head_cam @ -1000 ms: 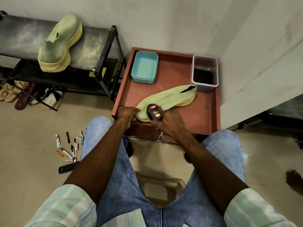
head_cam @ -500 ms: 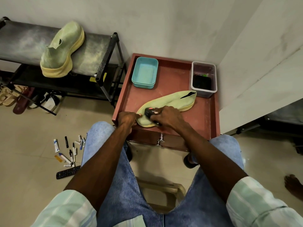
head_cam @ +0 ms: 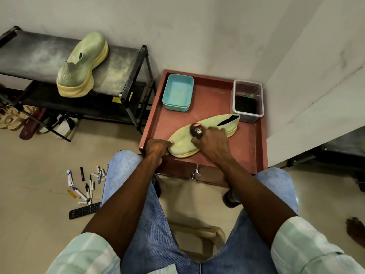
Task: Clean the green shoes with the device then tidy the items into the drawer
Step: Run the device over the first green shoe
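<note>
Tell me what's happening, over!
Left hand steadies green shoe at its toe. Right hand grips black device, pressed on it. Nothing in the way.

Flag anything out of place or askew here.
A scatter of pens, markers and small tubes lies loose on the tiled floor beside a black remote control, left of the person's knee; they look dumped rather than stored.
</note>
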The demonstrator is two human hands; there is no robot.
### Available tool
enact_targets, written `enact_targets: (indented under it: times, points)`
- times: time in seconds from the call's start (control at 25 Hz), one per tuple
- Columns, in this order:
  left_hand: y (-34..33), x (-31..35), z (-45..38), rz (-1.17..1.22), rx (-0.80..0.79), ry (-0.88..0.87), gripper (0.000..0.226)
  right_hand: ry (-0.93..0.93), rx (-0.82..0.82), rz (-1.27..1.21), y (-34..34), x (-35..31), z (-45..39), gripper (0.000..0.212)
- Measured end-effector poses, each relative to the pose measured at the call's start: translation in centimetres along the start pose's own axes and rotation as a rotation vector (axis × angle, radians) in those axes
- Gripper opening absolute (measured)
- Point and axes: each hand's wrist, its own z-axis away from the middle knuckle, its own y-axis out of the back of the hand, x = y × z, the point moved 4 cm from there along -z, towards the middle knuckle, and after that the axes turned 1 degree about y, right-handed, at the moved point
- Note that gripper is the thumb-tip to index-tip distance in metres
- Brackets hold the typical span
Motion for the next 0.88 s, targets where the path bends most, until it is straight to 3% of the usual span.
enact_targets:
  times: [0.08,0.28,0.4,0.48,0.6,0.68,0.8,0.88]
  points:
    - [0.1,0.2,0.2,-0.017,0.014,-0.005,0.022,-0.121,0.094,0.068,0.5,1.1,-0.6,0.045]
    - [0.2,0.3,0.5,0.016,-0.003,-0.026,0.017,0.134,-0.188,-0.26,-2.1,-3.6,0.0,0.047]
    - [0.2,0.4,0.5,-0.021,-0.025,-0.046,0.024,0.009,-0.023,-0.045,-1.4,-0.6,-0.7,0.045]
    - [0.1,0.7,0.7,-0.046,-0.02,-0.065,0.021,0.019,0.051,0.093,-1.5,-1.3,-0.8,0.045]
    - [0.3,0.8,0.9,-0.068,0.013,-0.067,0.013,0.188,-0.06,-0.088,-2.7,-4.3,-0.1,0.049]
    - [0.5,0.9,0.9,-0.085,0.043,-0.085,0.013,0.204,-0.125,-0.161,-3.0,-2.2,1.0,0.052]
    - [0.4,1.1,0.9,-0.101,0.064,-0.109,0.02,0.123,0.068,0.011,-1.6,2.9,2.1,0.057]
    - [0.2,1.0,0.7,-0.116,0.065,-0.109,0.019,0.084,0.19,-0.018,-1.0,2.9,2.9,0.056]
